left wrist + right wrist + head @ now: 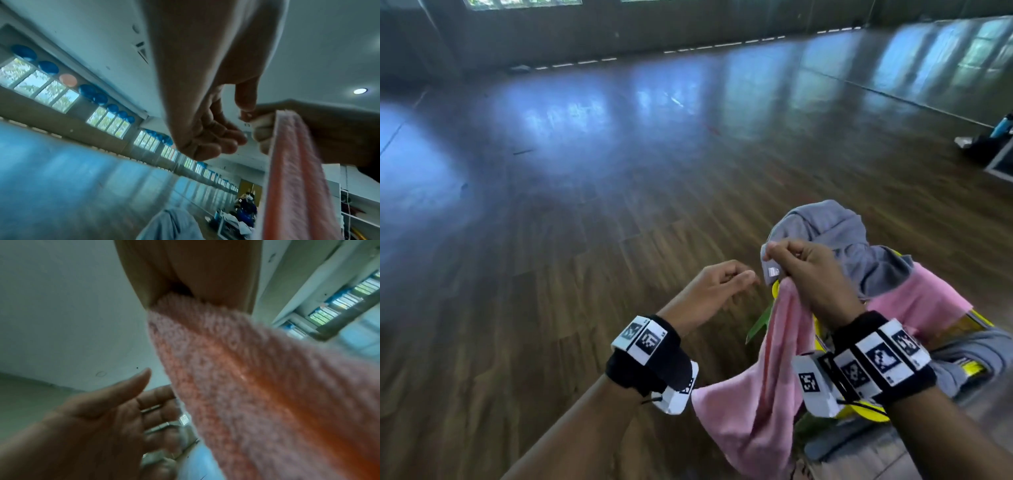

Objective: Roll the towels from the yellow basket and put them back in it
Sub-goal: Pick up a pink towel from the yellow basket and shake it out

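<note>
the left hand [717, 289] is hovering just left of the towel, fingers loosely curled and holding nothing, thumb lying over the forefinger; from the right wrist view its palm is facing the cloth with the fingers relaxed. a small gap is separating it from the right hand [811, 270], and the grip there is pinching the top corner of the pink towel [763, 394], thumb and forefinger pressed on the edge by the little white label [773, 272]. the towel is hanging straight down from that pinch, its long axis running from the fingers toward the near floor [551, 274], bunched into a narrow fall and not spread. so the free corner is lying below and slightly left of the grip, nearer the left hand, which looks best placed to catch the edge and draw the towel open. further right, the yellow basket [976, 323] is sitting on the floor under a grey towel [835, 233] and another pink towel [924, 301] draped over its rim. nothing is looking rolled yet.
</note>
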A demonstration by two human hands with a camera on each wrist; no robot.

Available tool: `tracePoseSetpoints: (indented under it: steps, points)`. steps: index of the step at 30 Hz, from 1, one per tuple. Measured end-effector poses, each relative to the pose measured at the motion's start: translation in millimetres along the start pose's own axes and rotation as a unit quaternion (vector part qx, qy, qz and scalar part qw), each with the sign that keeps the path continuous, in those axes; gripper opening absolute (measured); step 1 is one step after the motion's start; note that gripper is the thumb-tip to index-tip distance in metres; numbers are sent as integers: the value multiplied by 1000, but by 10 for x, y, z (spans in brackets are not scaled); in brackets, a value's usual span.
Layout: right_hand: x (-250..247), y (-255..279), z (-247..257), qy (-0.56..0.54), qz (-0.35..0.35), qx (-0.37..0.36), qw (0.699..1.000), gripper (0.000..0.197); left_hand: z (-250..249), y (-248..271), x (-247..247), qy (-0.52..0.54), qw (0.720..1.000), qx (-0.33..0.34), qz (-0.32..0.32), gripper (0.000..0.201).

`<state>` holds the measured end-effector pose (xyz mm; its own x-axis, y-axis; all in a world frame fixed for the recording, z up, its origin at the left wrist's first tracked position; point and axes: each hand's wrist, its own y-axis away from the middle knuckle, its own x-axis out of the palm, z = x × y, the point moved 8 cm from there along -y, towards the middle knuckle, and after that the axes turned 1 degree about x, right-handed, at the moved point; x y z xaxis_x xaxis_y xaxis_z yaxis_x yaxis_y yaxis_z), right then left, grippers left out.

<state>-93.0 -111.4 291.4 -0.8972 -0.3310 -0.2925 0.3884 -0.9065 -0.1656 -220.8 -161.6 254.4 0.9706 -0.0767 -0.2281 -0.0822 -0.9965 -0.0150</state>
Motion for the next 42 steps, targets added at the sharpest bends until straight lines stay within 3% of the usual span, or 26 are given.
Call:
tracePoseSetpoints:
  steps: [3,7,10,13,15,17,22,24,25,26,28,30,33,36,38,40,42]
  points:
    - [117,27,-78,0,28,17,999,10,159,67,251,62,998,-21,25,29]
    - [132,79,-146,-30,99,37,994,18,255,35,246,140,990,-12,-11,28]
    - [27,59,-152,-17,84,24,996,16,182,8,181,119,992,24,-34,23]
    - [59,45,-127,77,93,4,993,4,-18,-122,1,58,989,80,-109,15]
    - [76,41,-104,123,104,-3,987,30,-124,-197,-28,40,988,86,-119,23]
    - [-11,2,-28,98,85,-8,992,43,-183,-233,15,22,991,82,-107,26]
    - [-388,-72,139,28,-30,-25,999,34,-90,-200,225,61,997,40,-6,21]
    - [-558,-70,178,-22,-79,-29,996,36,-56,-182,184,69,997,36,-14,19]
    - [-579,-64,166,-38,-78,-23,996,34,-84,-183,87,73,995,45,-48,24]
    - [-535,-59,127,-45,-57,-9,997,31,-130,-198,-35,80,991,56,-89,28]
    - [-213,37,31,-19,51,29,998,23,-265,-275,-217,66,986,76,-131,25]
    - [104,196,-61,15,151,45,987,28,-433,-351,-189,18,991,96,-93,16]
    - [-63,117,25,-74,69,14,995,46,-466,-346,5,0,996,86,4,15]
    - [-335,-61,82,-154,5,8,988,60,-357,-269,40,33,997,64,42,18]
    - [-344,-87,56,-148,7,15,989,45,-315,-266,-88,55,997,59,-3,15]
    - [-166,-6,67,-34,73,11,997,27,-334,-292,-237,71,993,68,-67,18]
    - [25,101,107,41,128,-6,991,21,-406,-296,-278,49,991,94,-83,13]
